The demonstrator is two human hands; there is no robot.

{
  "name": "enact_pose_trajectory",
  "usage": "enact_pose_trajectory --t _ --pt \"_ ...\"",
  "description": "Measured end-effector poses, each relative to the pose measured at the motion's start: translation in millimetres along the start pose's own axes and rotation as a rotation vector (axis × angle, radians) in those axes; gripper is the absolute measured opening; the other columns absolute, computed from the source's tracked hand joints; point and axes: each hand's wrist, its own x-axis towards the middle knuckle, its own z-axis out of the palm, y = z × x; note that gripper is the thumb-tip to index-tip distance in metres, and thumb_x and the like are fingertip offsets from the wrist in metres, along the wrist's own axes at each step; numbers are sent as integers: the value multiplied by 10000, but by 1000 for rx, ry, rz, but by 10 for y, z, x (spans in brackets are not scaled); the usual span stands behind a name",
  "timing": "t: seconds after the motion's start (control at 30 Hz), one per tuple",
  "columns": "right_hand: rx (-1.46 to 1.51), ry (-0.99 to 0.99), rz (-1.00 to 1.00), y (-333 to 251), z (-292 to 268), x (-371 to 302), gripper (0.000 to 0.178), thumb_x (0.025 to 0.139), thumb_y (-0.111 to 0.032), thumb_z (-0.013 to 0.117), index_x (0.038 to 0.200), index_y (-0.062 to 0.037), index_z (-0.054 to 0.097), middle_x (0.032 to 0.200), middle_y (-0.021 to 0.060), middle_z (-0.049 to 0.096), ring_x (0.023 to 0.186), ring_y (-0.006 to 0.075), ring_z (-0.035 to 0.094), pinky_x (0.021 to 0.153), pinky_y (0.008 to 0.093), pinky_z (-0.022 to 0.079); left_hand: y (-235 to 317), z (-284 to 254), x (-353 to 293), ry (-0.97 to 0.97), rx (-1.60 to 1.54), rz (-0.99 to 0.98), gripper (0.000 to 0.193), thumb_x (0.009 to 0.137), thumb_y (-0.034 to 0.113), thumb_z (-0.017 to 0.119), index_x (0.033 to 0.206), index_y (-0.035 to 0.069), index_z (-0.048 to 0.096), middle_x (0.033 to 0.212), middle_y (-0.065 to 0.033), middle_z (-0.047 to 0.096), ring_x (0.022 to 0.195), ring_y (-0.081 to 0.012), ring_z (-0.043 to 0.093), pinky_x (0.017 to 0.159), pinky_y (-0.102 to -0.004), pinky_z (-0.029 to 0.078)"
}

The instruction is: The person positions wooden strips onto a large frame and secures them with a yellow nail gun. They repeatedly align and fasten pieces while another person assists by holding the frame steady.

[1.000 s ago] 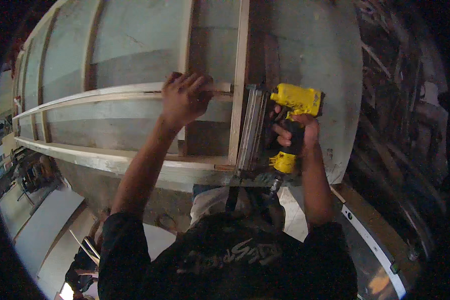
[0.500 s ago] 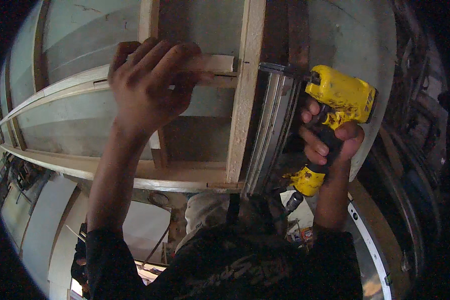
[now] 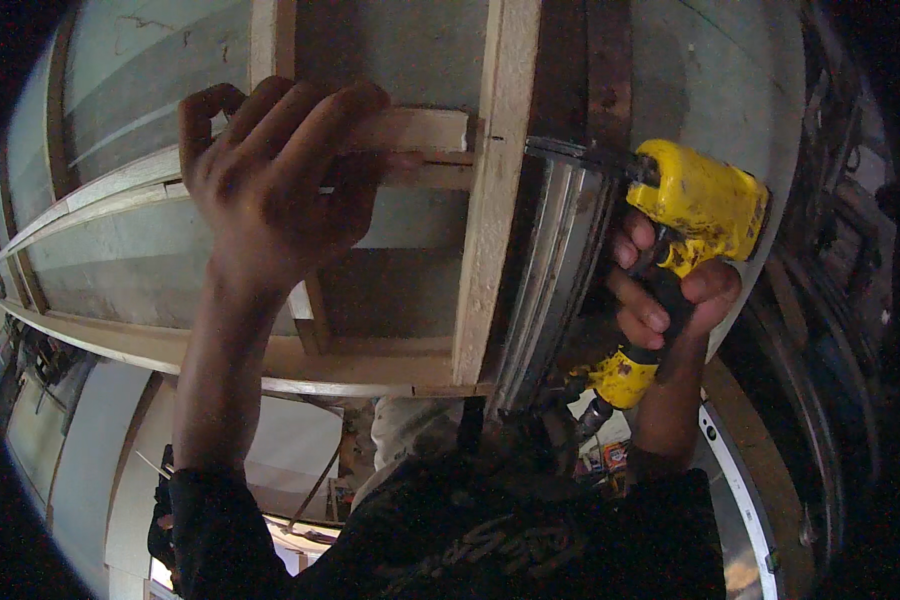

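Observation:
My left hand (image 3: 280, 180) is closed over a short wooden strip (image 3: 420, 130). The strip's right end butts up to, or very nearly meets, an upright wooden batten (image 3: 495, 200); I cannot tell if they touch. Some of the grip is hidden behind the back of the hand. My right hand (image 3: 670, 285) is wrapped round the dark handle of a yellow nail gun (image 3: 705, 200), scuffed with dark marks. Its long metal magazine (image 3: 555, 270) slants alongside the upright batten, to the right of it. An air hose fitting (image 3: 595, 415) shows at the bottom of the handle.
A wooden frame with a bottom rail (image 3: 370, 375) and curving strips (image 3: 110, 200) lies over greenish-grey panel (image 3: 410, 275). At lower right is a white spirit level (image 3: 745, 500). Pale boards (image 3: 90, 420) stand at lower left, and dark clutter lines the right side.
The nail gun and my right hand have shifted slightly right and down. My left hand has slid a little to the left, still on the strip.

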Motion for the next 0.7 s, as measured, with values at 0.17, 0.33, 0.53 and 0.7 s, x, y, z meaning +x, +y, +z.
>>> enact_pose_trajectory --t 0.17,0.33,0.53,0.7 --pt "23 -16 -1 19 6 23 573 707 -51 631 1205 105 395 1159 245 464 660 259 587 505 364 515 -24 24 -18 13 -51 -16 354 575 154 765 922 180 700 738 45 643 713 -150 626 776 -360 383" --pt "70 -68 35 12 -9 34 527 727 -33 580 1212 52 392 1163 234 466 707 286 573 519 407 481 -39 33 -19 19 -12 7 357 570 153 753 924 176 706 711 41 631 688 -152 614 762 -357 383" --pt "41 52 20 26 33 1 565 704 -49 617 1208 86 399 1115 232 482 642 254 581 493 375 511 -11 -9 -8 1 -16 -2 358 579 155 773 932 173 714 726 41 644 699 -150 621 750 -354 388" --pt "8 52 16 21 39 4 573 691 -62 624 1203 81 409 1101 222 489 629 246 575 492 373 510 -17 6 -17 -7 -6 -5 366 582 144 789 941 166 720 771 33 675 733 -159 644 750 -344 392"
